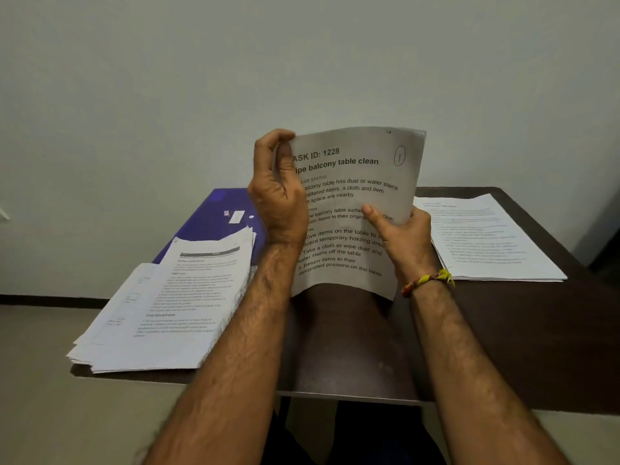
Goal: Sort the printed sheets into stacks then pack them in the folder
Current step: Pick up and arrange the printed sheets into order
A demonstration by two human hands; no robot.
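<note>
Sheets (352, 209) stapled together stand upright above the table (352, 347), gripped by both hands: the left hand (278, 199) curls round their left edge, the right hand (402, 236) pinches their lower right with its thumb in front. Left of the left fingers lies a loose stack (167, 307) overlapping the purple folder (214, 206); right of the right fingers lies a flat stack (483, 236).

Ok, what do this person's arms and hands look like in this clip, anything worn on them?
Both forearms are bare, with no sleeves in view and visible arm hair. The left hand has no rings, watch or glove showing. The right hand is also ungloved, and its wrist carries a braided thread bracelet in yellow, orange and red, with a tufted yellow knot on the outer side.
</note>
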